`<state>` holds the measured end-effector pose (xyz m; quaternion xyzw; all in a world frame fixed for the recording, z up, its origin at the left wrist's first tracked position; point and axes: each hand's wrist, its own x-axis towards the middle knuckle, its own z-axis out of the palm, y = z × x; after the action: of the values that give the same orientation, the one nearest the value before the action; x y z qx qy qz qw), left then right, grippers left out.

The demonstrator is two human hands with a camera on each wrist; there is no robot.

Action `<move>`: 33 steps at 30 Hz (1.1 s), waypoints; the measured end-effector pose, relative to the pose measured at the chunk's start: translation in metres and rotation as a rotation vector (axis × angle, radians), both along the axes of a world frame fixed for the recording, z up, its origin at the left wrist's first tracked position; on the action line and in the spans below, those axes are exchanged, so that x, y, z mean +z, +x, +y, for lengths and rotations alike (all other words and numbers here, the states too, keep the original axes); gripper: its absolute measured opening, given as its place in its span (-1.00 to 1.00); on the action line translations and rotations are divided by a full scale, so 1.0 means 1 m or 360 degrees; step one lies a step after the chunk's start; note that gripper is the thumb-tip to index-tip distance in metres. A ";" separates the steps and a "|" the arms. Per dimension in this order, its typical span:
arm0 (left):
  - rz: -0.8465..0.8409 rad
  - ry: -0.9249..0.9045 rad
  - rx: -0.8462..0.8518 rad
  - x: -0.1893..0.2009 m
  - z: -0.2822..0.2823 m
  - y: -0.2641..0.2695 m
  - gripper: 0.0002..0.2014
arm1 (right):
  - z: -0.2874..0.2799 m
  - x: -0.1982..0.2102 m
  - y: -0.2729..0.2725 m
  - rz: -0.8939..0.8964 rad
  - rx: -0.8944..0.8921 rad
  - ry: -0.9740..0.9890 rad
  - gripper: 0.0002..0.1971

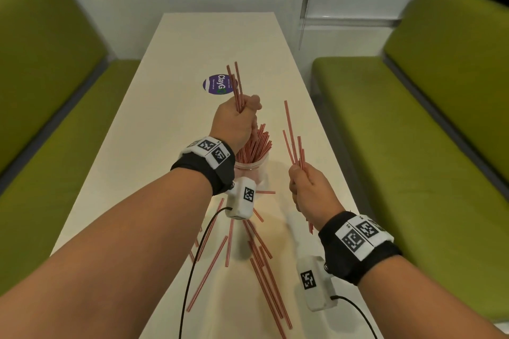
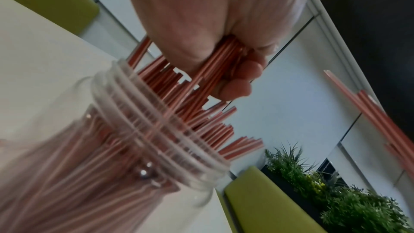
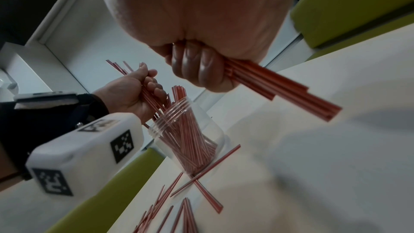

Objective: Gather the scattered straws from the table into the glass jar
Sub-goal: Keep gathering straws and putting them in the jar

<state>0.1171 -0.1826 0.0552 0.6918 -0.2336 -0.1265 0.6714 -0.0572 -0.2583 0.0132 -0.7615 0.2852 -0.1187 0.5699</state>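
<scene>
A clear glass jar [image 1: 254, 170] [image 2: 156, 139] [image 3: 190, 137] stands mid-table, full of thin red-and-white straws. My left hand [image 1: 238, 124] [image 2: 212, 42] [image 3: 136, 93] is fisted directly above the jar's mouth, gripping a bundle of straws [image 1: 238, 91] whose lower ends reach down into the jar. To the right of the jar my right hand [image 1: 311, 192] [image 3: 201, 66] grips a second bundle of straws [image 1: 294, 140] [image 3: 280, 88], held upright off the table. Several loose straws [image 1: 261, 264] [image 3: 201, 180] lie scattered on the table in front of the jar.
The long white table [image 1: 170, 107] carries a purple round sticker [image 1: 217, 84] beyond the jar. Green upholstered benches [image 1: 41, 91] [image 1: 427, 118] flank both sides. Wrist camera cables [image 1: 192, 270] trail over the near table. A green plant [image 2: 336, 192] shows in the left wrist view.
</scene>
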 end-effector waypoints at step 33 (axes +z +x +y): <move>-0.0291 0.0532 0.0027 -0.042 0.080 -0.001 -0.77 | 0.021 0.083 0.084 -0.0473 0.0212 0.0488 -0.53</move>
<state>0.1164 -0.1029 0.0133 0.8043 -0.2635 -0.0947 0.5241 0.0266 -0.2376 0.0960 -0.6573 0.1620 -0.1469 0.7212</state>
